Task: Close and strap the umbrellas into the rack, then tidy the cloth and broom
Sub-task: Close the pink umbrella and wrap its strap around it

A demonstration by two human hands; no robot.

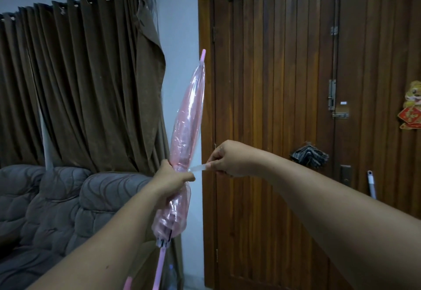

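Light, slippery pink umbrella (pixel 186 116) is clenched mid-canopy by left hand (pixel 169 179); its strap (pixel 197 167) gets pinched just beside by right hand (pixel 230 159).

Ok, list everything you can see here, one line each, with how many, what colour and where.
umbrella: one, clear pink, closed, held upright at centre
strap: one, clear, pulled out sideways from the umbrella
curtain: one, dark brown, on the left wall
sofa: one, grey, lower left below the curtain
door: one, brown wood, right of centre
cloth: one, dark striped, hanging on the door
broom handle: one, pale grey, leaning by the door at right
decoration: one, red and gold, on the door at far right
hands: left hand grips the umbrella; right hand pinches the strap
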